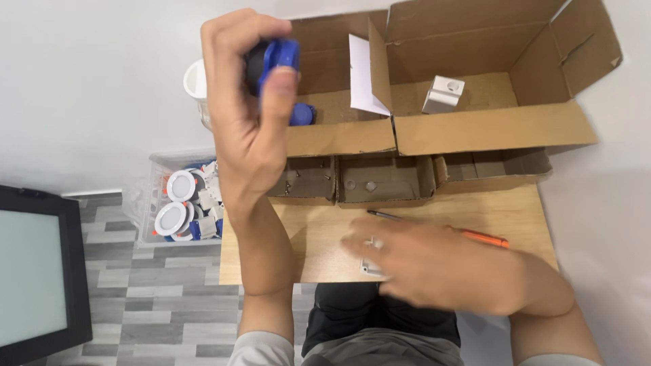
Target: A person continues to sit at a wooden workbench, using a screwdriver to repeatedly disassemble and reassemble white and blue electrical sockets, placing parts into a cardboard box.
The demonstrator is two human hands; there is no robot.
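Fingers of the left hand close around a blue-and-black plastic part, lifted high above the desk and close to the camera; the thumb presses its blue face while the other fingers wrap its dark body. The part looks light and rigid, a moulded piece that should not bend, though smooth plastic may slip, so a hold across the body with the thumb opposing seems the sound one.

The right hand lies low on the desk, blurred, its fingers curled over a small white piece that it touches; whether it actually pinches it, I cannot tell. An orange-handled screwdriver lies just beyond that hand, its metal tip pointing left.

At the desk's far edge stand small cardboard trays holding screws and tiny clear bits. Behind them sit two large open cardboard boxes: one holds a white metal bracket, the other a white paper sheet and another blue part. On the floor to the left, a clear plastic bin holds round white lamp fittings, and a dark-framed screen stands at the edge.
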